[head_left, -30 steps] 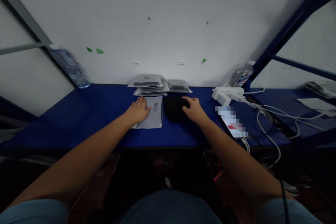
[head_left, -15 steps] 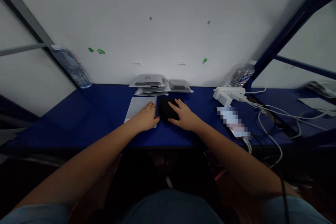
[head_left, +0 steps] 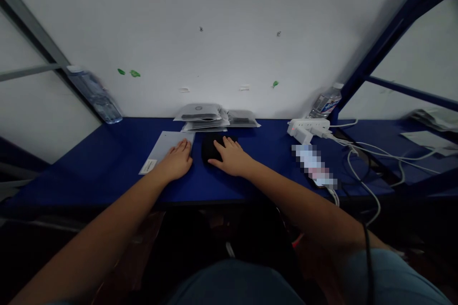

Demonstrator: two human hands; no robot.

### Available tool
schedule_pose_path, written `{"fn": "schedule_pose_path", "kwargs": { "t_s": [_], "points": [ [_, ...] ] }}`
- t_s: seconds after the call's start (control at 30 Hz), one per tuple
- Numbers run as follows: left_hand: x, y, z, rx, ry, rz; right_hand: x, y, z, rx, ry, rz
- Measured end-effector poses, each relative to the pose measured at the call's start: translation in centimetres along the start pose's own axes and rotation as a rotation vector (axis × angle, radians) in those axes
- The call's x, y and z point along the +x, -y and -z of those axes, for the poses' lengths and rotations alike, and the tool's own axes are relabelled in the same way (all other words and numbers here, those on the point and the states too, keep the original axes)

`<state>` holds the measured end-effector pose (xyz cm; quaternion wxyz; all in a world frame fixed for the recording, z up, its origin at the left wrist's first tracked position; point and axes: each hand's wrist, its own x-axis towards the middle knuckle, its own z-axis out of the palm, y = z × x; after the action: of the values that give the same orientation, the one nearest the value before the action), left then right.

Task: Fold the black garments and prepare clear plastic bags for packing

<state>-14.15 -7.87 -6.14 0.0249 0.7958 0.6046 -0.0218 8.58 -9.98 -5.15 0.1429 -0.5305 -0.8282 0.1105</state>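
My left hand lies flat with its fingers stretched out on a pale, translucent flat packet. A small white label shows at the packet's near left corner. To the right, my right hand rests with spread fingers on a black, rounded flat object, whose right part is hidden under the hand. I cannot make out exactly what the black object is. A narrow strip of blue desk separates the packet from it.
Behind the hands, a stack of translucent packets stands against the wall. On the right are a power strip, a phone with cables, and a bottle. Another bottle leans at the left on the blue desk.
My left hand and the packet under it have slid left, baring the label. My right hand and the black object have also moved left. The view has shifted slightly.
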Motion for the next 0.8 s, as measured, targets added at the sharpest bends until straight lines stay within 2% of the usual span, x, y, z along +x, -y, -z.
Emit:
{"fn": "schedule_pose_path", "kwargs": {
  "t_s": [0.2, 0.43, 0.63, 0.8],
  "points": [
    [0.0, -0.2, 0.0, 0.018, -0.017, -0.003, 0.4, 1.0, -1.1, -0.071, -0.096, 0.074],
    [0.0, 0.5, 0.4, -0.077, -0.016, -0.035, 0.8, 1.2, -1.3, -0.061, -0.086, 0.162],
    [0.5, 1.4, -0.3, -0.326, -0.176, -0.228, 0.9, 1.8, -1.4, -0.058, -0.134, 0.185],
    [0.8, 1.6, -0.6, -0.37, -0.184, -0.301, 0.8, 1.9, -1.0, -0.029, -0.185, 0.198]
  ]
}}
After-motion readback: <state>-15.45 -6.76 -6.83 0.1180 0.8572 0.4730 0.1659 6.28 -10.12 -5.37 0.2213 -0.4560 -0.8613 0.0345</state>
